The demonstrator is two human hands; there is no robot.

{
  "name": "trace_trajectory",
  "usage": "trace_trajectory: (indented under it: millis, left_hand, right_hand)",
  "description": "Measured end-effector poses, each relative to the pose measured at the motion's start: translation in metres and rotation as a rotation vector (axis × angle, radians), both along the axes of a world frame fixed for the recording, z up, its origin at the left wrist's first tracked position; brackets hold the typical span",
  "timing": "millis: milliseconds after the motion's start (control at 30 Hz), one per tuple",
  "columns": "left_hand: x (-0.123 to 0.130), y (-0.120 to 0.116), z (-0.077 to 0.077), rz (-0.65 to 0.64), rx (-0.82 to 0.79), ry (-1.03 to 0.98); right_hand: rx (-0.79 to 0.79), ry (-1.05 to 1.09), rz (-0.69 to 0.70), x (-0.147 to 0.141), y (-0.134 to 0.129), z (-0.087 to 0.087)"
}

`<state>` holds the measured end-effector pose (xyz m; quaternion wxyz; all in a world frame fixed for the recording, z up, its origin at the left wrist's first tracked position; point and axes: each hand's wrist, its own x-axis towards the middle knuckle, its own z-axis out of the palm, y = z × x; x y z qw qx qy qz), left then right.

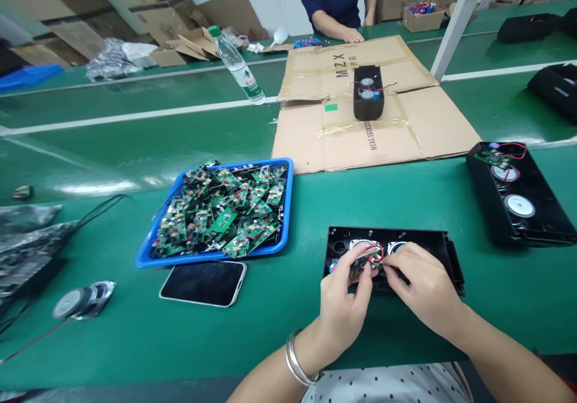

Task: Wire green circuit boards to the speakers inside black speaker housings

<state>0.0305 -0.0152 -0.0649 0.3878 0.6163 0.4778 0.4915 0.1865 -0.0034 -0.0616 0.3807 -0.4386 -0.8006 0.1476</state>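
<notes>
A black speaker housing point(428, 244) lies on the green bench right in front of me, with two round speakers inside. Over its left half, my left hand point(345, 292) grips a small circuit board point(359, 263) between thumb and fingers. A red wire point(377, 248) loops up from the board. My right hand point(421, 280) pinches at the wire's end beside the board; the fingertips hide the exact point of contact. Part of a blue component point(333, 267) shows at the housing's left end.
A blue tray point(291, 211) heaped with circuit boards stands to the left, a phone point(202, 283) at its front edge. A loose speaker point(74, 303) lies farther left. Another open housing point(518, 193) sits right. Across the bench are cardboard point(306, 142), a bottle point(238, 66) and a seated person point(333, 0).
</notes>
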Motion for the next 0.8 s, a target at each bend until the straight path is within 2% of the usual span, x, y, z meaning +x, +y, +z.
trace_trajectory:
  millis: [267,500,800]
  left_hand:
    - [-0.0003,-0.0014,-0.0028,-0.020,-0.096,-0.136]
    - [0.0014,-0.0020,-0.0018,0.009,-0.118,-0.122]
    - [0.0003,-0.0022,-0.0008,-0.013,-0.154,-0.154]
  right_hand:
    - [0.120,-0.037,-0.002,-0.0006,-0.0015,-0.0033]
    - [0.148,-0.082,0.026,-0.0006,-0.0020,-0.0020]
    - [0.048,-0.030,0.085,0.0016,-0.0030,-0.0046]
